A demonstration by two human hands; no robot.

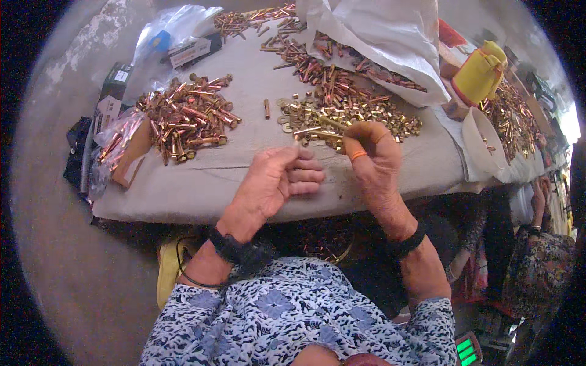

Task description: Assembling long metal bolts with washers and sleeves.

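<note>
My left hand is over the front of the cloth-covered table, its fingers curled and the thumb drawn toward the index finger. Whatever it may pinch is too blurred to make out. To its right, my right hand wears orange finger covers and is closed in a pinch. From its fingertips a thin brass-coloured rod points left, above a heap of small brass-coloured nuts. Flat round washers lie at that heap's left edge. Behind the nuts are many loose copper-coloured metal sleeves.
A pile of bolts with nuts and washers lies at left, beside an open cardboard box. One loose sleeve is mid-table. A white sack spills parts at the back. A yellow jug and white bowl stand at right.
</note>
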